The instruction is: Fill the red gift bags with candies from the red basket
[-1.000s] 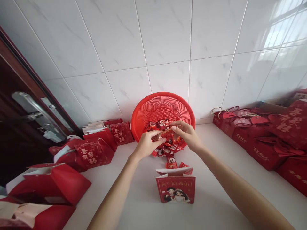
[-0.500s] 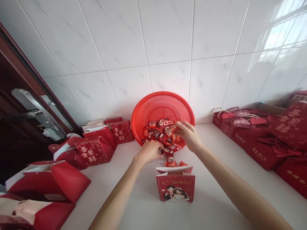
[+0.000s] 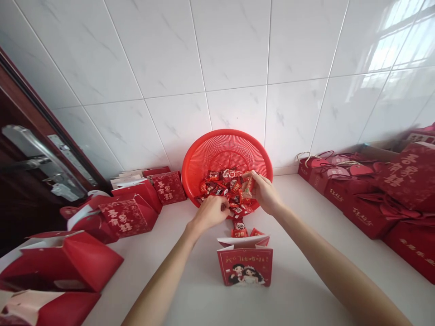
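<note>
A red plastic basket (image 3: 227, 140) leans back against the tiled wall, with many wrapped candies (image 3: 226, 183) in its lower part. My left hand (image 3: 212, 212) is at the basket's front rim, fingers curled together over the candies; whatever they hold is hidden. My right hand (image 3: 265, 192), at the right side of the basket, pinches a light-and-red wrapped candy (image 3: 248, 187). A small red box (image 3: 245, 267) with a cartoon couple on its front stands upright and open-topped before the basket. Loose candies (image 3: 239, 228) lie between box and basket.
Open red boxes (image 3: 91, 258) and flatter red boxes (image 3: 169, 187) line the left side, near a dark door with a metal handle (image 3: 44, 158). Closed red gift boxes (image 3: 363, 217) with ribbons and cord handles fill the right side.
My left hand has shifted slightly up over the candies. My right hand has moved slightly down, and the candy in it now hangs more upright. The whole view has shifted a little.
</note>
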`<state>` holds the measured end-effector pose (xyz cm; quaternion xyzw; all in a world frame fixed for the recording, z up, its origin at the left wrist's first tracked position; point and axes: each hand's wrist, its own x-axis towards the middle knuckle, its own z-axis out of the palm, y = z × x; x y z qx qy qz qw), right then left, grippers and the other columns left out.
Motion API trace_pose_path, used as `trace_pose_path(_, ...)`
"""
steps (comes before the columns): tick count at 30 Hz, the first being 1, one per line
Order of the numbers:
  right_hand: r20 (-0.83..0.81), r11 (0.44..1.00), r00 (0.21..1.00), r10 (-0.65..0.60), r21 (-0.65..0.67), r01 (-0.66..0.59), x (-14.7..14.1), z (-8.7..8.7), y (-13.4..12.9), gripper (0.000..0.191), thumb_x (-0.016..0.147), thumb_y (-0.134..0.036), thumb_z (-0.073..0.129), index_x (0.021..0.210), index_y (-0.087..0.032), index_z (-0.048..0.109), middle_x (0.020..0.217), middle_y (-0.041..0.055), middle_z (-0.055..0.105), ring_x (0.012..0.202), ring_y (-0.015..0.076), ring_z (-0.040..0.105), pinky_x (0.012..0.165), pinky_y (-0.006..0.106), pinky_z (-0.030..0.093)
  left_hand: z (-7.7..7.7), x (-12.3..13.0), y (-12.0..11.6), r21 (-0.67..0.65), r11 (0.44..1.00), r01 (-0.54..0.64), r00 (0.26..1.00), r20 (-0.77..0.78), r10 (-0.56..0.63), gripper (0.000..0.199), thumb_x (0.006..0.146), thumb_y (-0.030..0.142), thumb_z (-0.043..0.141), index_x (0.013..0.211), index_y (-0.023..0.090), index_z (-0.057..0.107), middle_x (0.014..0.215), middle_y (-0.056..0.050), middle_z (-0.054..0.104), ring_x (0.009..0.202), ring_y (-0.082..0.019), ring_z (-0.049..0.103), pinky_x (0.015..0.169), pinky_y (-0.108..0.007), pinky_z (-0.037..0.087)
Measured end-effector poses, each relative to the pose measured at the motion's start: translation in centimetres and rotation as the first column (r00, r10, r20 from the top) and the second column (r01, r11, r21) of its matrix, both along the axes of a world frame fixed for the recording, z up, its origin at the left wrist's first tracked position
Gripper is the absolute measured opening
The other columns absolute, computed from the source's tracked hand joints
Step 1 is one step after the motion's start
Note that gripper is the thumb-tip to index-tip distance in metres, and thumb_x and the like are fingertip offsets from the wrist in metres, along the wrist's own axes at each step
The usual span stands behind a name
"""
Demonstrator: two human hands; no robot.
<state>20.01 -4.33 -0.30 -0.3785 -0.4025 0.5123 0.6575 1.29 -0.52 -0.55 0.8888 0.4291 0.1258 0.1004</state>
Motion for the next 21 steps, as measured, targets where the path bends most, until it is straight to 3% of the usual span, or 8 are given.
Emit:
trace_pose_path(2,-0.005,0.999,0.999,0.047,-0.011,-0.047,-0.1,-0.1,0.0,0.042,0.079,-0.061,0.071,0.093,-0.022,0.065,0.070,0.0024,0.066,0.068,0.0188,0.065,0.058,0.028,0.054,0.8,-0.5,0.4,-0.114,0.993,-0.038,0.951,0.301,0.071,0.018,0.078,0.021,0.060,0.081,0.019,0.078,0.086,-0.006,0.080,0.082,-0.024,0.074,0.078,-0.032,0.055)
trace_pose_path(5,-0.001,0.997,0.997,0.081,-0.016,-0.081,-0.2,-0.2,0.0,0.040,0.079,-0.056,0.071,0.097,-0.021,0.063,0.075,0.0035,0.070,0.068,0.0197,0.068,0.050,0.025,0.047,1.9,-1.1,0.6,-0.423,0.904,0.064,0.608,0.735,0.301,0.015,0.066,0.029,0.072,0.074,0.017,0.077,0.082,-0.006,0.079,0.081,-0.023,0.072,0.080,-0.034,0.056)
trace_pose_path(7,0.009,0.997,0.997,0.078,-0.007,-0.078,-0.3,-0.3,0.0,0.040,0.076,-0.054,0.073,0.097,-0.021,0.064,0.078,0.0030,0.071,0.062,0.0172,0.066,0.045,0.023,0.039,2.6,-1.4,0.4,-0.560,0.803,0.207,0.407,0.795,0.450,0.015,0.060,0.026,0.076,0.072,0.016,0.076,0.075,-0.005,0.076,0.073,-0.019,0.069,0.074,-0.032,0.056)
trace_pose_path(9,0.033,0.997,0.997,0.072,0.006,-0.072,-0.4,-0.4,-0.1,0.040,0.073,-0.052,0.075,0.095,-0.020,0.066,0.079,0.0018,0.070,0.052,0.0113,0.056,0.041,0.022,0.030,3.2,-1.5,0.1,-0.636,0.703,0.317,0.296,0.771,0.564,0.012,0.060,0.017,0.075,0.071,0.015,0.076,0.067,-0.003,0.071,0.064,-0.014,0.065,0.065,-0.026,0.054)
trace_pose_path(12,0.114,0.992,0.986,0.125,0.017,-0.127,-0.7,-0.5,-0.4,0.041,0.069,-0.047,0.082,0.095,-0.018,0.070,0.064,-0.0036,0.060,0.046,0.0063,0.040,0.042,0.022,0.024,3.9,-1.1,-0.6,-0.690,0.604,0.399,0.186,0.706,0.683,0.007,0.068,0.008,0.070,0.072,0.012,0.074,0.064,-0.003,0.068,0.059,-0.010,0.061,0.058,-0.020,0.052)
trace_pose_path(15,0.192,0.986,0.969,0.155,0.031,-0.164,-1.2,-0.4,-0.9,0.049,0.060,-0.039,0.091,0.098,-0.017,0.070,0.060,-0.0072,0.052,0.049,0.0057,0.036,0.045,0.022,0.024,4.3,-0.7,-1.1,-0.703,0.555,0.445,0.111,0.658,0.745,0.010,0.078,0.006,0.066,0.071,0.010,0.072,0.065,-0.005,0.069,0.057,-0.009,0.062,0.057,-0.020,0.053)
trace_pose_path(18,0.219,0.992,0.972,0.081,0.077,-0.100,-1.7,-0.1,-1.2,0.050,0.059,-0.042,0.092,0.096,-0.017,0.069,0.067,-0.0054,0.057,0.050,0.0056,0.036,0.045,0.022,0.023,4.5,-0.4,-1.7,-0.699,0.536,0.472,0.108,0.650,0.752,0.011,0.080,0.005,0.067,0.072,0.010,0.072,0.067,-0.006,0.071,0.057,-0.010,0.062,0.057,-0.021,0.054)
trace_pose_path(21,0.225,0.991,0.972,0.072,0.094,-0.095,-1.8,0.2,-1.4,0.044,0.065,-0.051,0.088,0.083,-0.017,0.066,0.057,-0.0071,0.049,0.047,0.0057,0.031,0.044,0.024,0.020,4.5,-0.3,-2.2,-0.681,0.570,0.459,0.152,0.692,0.705,0.006,0.075,0.011,0.078,0.072,0.011,0.073,0.067,-0.005,0.072,0.057,-0.009,0.061,0.058,-0.021,0.052)
